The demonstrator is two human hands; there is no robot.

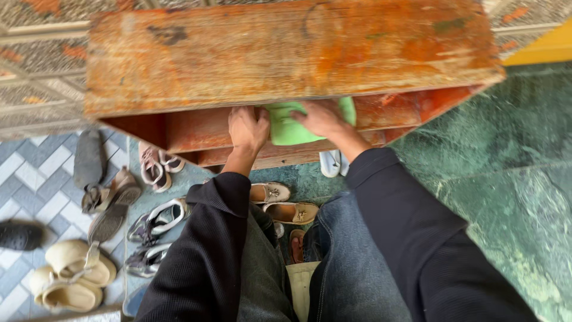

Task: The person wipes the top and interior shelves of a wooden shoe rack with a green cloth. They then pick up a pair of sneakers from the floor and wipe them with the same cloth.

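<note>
Hands [249, 126] [322, 117] on green cloth [286, 128] (probably flat)

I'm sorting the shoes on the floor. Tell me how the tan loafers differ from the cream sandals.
The tan loafers are closed-toe, flat and slim, lying on the green floor by the person's legs. The cream sandals are bulkier, strapped, and lie on the patterned tiles at far left. Both are pale-coloured pairs lying side by side.

Right hand [322, 117] pressing green cloth [286, 128] on wooden shelf [202, 128]; left hand [248, 127] resting beside; shoes [277, 192] below.
</note>
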